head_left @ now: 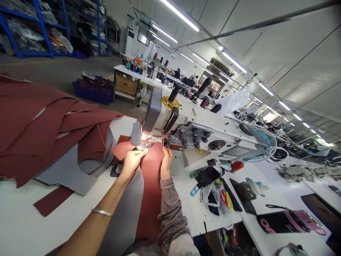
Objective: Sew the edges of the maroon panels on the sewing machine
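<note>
A reddish-brown panel of leather-like fabric point(151, 192) with a grey backing runs from my lap up to the lit needle area of a sewing machine point(202, 121). My left hand point(132, 164) pinches the panel's left edge just in front of the presser foot point(147, 144). At the panel's right edge, close under the machine's arm, my right hand point(166, 163) grips the material between thumb and fingers. The fingertips are partly hidden there. A grey folded-back part point(125, 209) of the material lies below my left forearm.
A heap of brown-red cut pieces point(53, 124) covers the table's left side. To the right lie a plastic bag point(217, 199), red-and-yellow scissors point(226, 199) and a pink-and-black bottle point(289, 221). A blue bin point(93, 93) stands on the floor behind.
</note>
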A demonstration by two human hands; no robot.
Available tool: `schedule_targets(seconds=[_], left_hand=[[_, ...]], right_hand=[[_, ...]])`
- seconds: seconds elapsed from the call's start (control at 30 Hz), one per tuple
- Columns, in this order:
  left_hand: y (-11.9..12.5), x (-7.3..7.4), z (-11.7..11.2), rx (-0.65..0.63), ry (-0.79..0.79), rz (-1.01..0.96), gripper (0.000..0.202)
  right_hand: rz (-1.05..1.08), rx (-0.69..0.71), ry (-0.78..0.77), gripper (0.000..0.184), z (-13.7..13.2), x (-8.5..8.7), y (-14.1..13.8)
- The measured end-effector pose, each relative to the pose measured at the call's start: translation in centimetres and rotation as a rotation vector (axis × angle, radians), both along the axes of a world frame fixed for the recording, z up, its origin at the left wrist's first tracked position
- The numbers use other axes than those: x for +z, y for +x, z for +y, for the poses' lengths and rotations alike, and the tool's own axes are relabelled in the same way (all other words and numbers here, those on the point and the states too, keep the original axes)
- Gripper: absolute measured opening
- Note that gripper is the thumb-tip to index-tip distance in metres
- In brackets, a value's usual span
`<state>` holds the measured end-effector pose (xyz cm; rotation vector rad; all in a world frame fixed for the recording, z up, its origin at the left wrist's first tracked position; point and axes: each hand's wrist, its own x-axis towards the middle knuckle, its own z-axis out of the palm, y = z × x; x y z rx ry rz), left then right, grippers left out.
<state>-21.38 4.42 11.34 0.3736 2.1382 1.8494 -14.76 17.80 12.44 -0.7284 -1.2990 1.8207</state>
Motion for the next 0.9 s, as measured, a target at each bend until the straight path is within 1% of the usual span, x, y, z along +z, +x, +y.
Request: schedule_targets(seconds=[0.13, 0.27, 0.5, 0.63, 0.7, 0.8, 0.9], left_hand=[[-0.1, 0.1, 0.0, 0.014, -0.012, 0.0, 0.036], [-0.2, 0.2, 0.1, 0.032, -0.035, -0.008, 0.035], [-0.5, 0.6, 0.3, 0.054, -0.082, -0.019, 0.038], [-0.6, 0.8, 0.4, 0.062, -0.124, -0.022, 0.045], [-0.6, 0.9, 0.3, 0.063, -0.146, -0.021, 0.047], [-0.7, 1.1, 0.3, 0.067, -0.176, -0.017, 0.044], [-0.8, 1.1, 0.4, 0.07, -0.207, -0.016, 0.044]], right_hand=[[0.006, 0.027, 0.04, 0.023, 0.0, 0.4, 0.2], [-0.003, 0.034, 0.058, 0.026, 0.2, 0.5, 0.0], [-0.012, -0.023, 0.01, 0.036, 1.0, -0.6, -1.1], [0.019, 0.016, -0.016, 0.038, 1.4, -1.1, -1.3], [0.007, 0.02, -0.003, 0.039, 1.5, -1.3, -1.2], [-0.02, 0.006, 0.032, 0.039, 1.5, -1.3, -1.1], [0.0, 0.024, 0.049, 0.04, 1.5, -1.3, -1.0]])
